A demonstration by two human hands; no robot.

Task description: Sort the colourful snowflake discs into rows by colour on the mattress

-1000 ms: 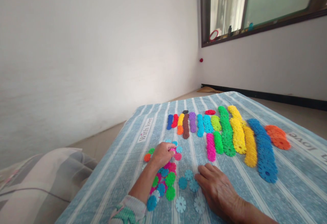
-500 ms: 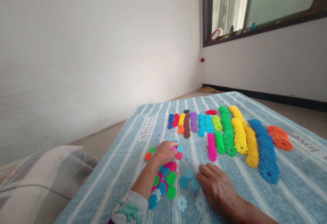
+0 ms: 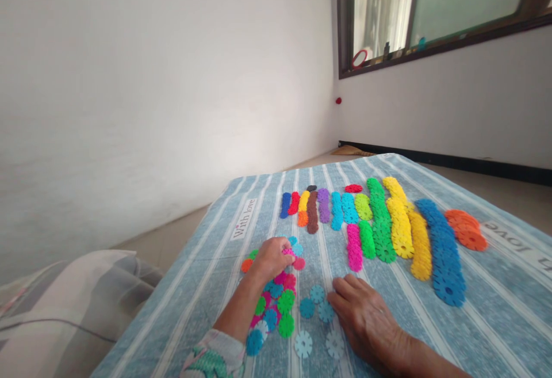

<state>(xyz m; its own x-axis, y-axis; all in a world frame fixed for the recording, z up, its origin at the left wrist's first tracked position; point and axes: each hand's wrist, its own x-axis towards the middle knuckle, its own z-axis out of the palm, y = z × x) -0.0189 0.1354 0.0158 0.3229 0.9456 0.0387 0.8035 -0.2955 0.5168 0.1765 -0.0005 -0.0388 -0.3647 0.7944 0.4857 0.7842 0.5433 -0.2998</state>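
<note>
My left hand [image 3: 272,258] is over the far end of a mixed pile of plastic snowflake discs [image 3: 285,301]. Its thumb and fingers pinch a pink snowflake disc [image 3: 288,252]. A red-pink disc [image 3: 299,263] and light blue discs [image 3: 297,249] lie just beyond the fingertips. My right hand [image 3: 366,317] rests on the cloth, its fingers curled and close together; what they hold, if anything, is hidden. Its fingertips meet the edge of a light blue disc [image 3: 325,311]. Close by lie a blue disc [image 3: 307,308] and pale translucent discs [image 3: 303,344].
Overlapping rows of discs sorted by colour lie further back, including a green row [image 3: 382,222], a blue row [image 3: 444,257], a magenta row [image 3: 354,248] and an orange group [image 3: 468,231]. A striped blue cloth [image 3: 207,291] covers the surface. Grey bedding [image 3: 69,303] is at left.
My left hand has drawn back slightly, and its fingers have closed around a pink disc. My right hand stays in nearly the same place. The whole view has shifted a little.
</note>
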